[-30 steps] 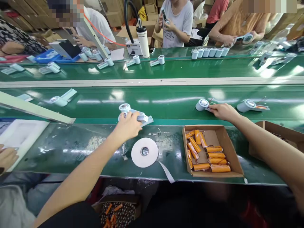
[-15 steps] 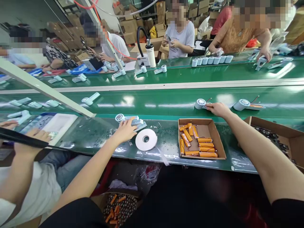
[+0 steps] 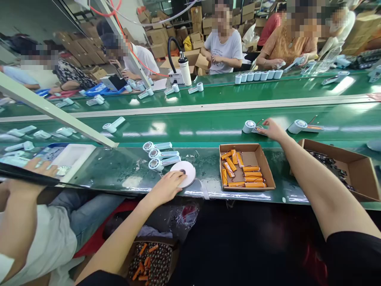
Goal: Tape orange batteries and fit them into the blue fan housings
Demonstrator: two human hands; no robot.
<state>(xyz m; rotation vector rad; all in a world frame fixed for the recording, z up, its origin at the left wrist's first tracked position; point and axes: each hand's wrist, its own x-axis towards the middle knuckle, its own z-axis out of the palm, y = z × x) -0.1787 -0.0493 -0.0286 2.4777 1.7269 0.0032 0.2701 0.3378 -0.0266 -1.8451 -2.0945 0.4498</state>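
Note:
My left hand point(image 3: 167, 186) is closed on the near left side of a roll of white tape point(image 3: 190, 171), its fingertips by the core. Three pale blue handheld fans point(image 3: 155, 164) lie side by side just behind that hand. My right hand point(image 3: 273, 129) is over the green belt with its fingers apart, the lower ones at the handle of a pale blue fan point(image 3: 249, 126) with a thin wire sticking up. Farther right on the belt lies another such fan point(image 3: 297, 126), its handle showing an orange strip.
A cardboard tray point(image 3: 270, 174) of orange wired battery cells stands before me. To its right is a carton point(image 3: 364, 169) of small dark parts. A slanted metal post point(image 3: 74, 123) crosses at left, near a co-worker's hand point(image 3: 40, 169). Other people sit beyond the belt.
My left hand has left the fans and moved right and nearer to me, onto the tape roll. My right hand's fingers have spread from a pinch at the fan's handle.

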